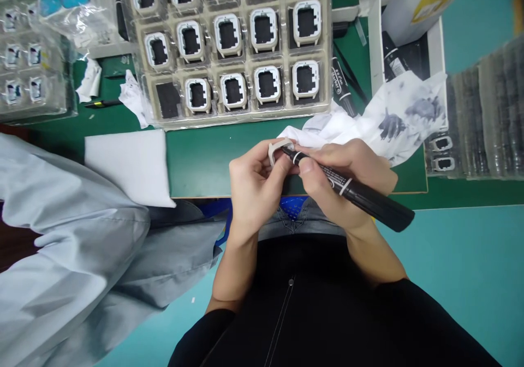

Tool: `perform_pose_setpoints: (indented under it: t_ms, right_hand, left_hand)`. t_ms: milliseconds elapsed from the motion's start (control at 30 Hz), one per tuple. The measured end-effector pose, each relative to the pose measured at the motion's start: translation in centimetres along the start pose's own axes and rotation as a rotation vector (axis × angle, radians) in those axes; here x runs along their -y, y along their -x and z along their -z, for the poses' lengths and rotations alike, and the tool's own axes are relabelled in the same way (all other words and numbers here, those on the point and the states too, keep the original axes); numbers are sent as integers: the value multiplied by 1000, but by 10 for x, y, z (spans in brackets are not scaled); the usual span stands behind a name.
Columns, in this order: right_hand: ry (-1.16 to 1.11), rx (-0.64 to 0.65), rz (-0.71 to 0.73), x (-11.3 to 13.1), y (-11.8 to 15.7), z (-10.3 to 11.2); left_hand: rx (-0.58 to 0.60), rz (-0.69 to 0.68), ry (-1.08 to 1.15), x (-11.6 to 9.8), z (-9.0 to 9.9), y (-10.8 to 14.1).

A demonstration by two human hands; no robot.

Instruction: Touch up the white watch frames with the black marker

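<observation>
My left hand (257,181) pinches a small pale watch-case frame (275,148) near the table's front edge, its fingers covering much of it. In my right hand (347,181) is a black marker pen (376,206), held slantwise with its tip at the inner side of the frame. Whether the tip touches the frame, I cannot make out. Just beyond my hands stands a clear plastic tray (241,117) of similar white frames (267,83) in rows. Its front left pocket (167,98) holds no frame.
A stained white cloth (393,110) lies right of my hands, near another marker (343,86) and a white bin (374,45) with a bottle. Stacked trays (487,110) stand far right. At left are a white foam sheet (126,165) and a person's grey-blue sleeve (73,203).
</observation>
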State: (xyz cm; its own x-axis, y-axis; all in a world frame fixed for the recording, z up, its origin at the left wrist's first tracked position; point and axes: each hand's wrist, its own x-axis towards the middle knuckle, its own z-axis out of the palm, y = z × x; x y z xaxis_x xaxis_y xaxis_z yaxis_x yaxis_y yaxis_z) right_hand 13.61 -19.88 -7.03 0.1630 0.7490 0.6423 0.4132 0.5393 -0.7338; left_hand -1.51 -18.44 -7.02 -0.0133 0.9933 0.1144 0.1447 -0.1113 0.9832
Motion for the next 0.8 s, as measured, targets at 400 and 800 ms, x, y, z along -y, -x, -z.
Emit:
perform_pose_setpoints:
  t_ms: [400,800]
  right_hand:
    - [-57,-65,-68,0,1,-4]
    - [-52,-60,-85,1,1,-3]
  left_hand:
    - [60,102,85,-8,3,-7]
    - [50,52,34,0,3,-4]
